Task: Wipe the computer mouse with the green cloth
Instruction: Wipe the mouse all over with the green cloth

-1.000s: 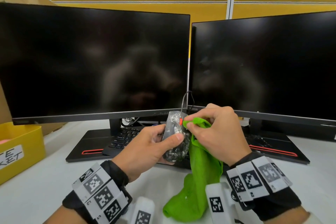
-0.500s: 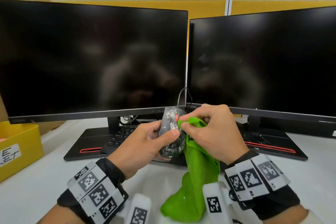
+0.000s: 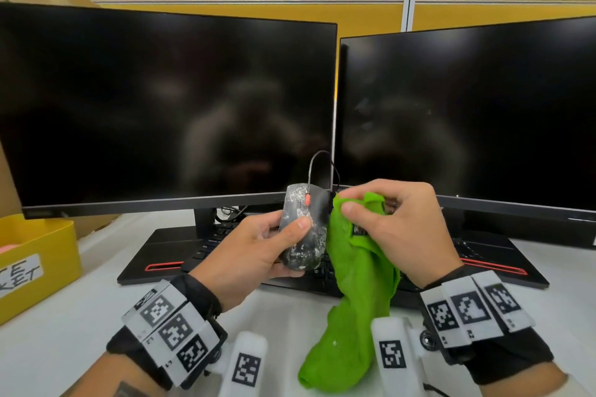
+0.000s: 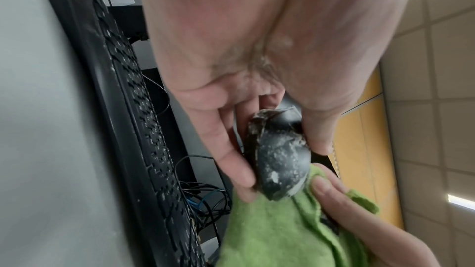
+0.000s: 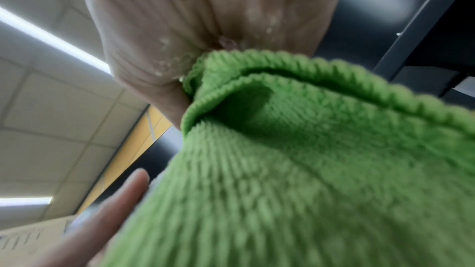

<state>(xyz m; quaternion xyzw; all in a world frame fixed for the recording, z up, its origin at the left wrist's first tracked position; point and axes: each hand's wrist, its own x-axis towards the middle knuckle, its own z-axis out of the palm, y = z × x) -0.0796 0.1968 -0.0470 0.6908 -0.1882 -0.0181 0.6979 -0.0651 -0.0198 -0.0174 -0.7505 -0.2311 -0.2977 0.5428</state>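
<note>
A black wired computer mouse (image 3: 302, 229) speckled with white grime is lifted above the keyboard, front end up, in my left hand (image 3: 258, 251), thumb on its top and fingers underneath. The left wrist view shows the mouse (image 4: 279, 155) close up between thumb and fingers. My right hand (image 3: 396, 229) bunches the green cloth (image 3: 354, 293) against the mouse's right side; the rest of the cloth hangs down to the desk. The cloth (image 5: 308, 159) fills the right wrist view.
Two dark monitors (image 3: 167, 106) (image 3: 467, 116) stand side by side behind my hands. A black keyboard (image 3: 213, 242) lies under them on the white desk (image 3: 64, 348). A yellow bin (image 3: 35, 261) sits at the left edge. The mouse cable (image 3: 314, 164) loops upward.
The cloth in my right hand has slipped from the top of the mouse to its right side, uncovering the scroll wheel. My left hand keeps the same hold.
</note>
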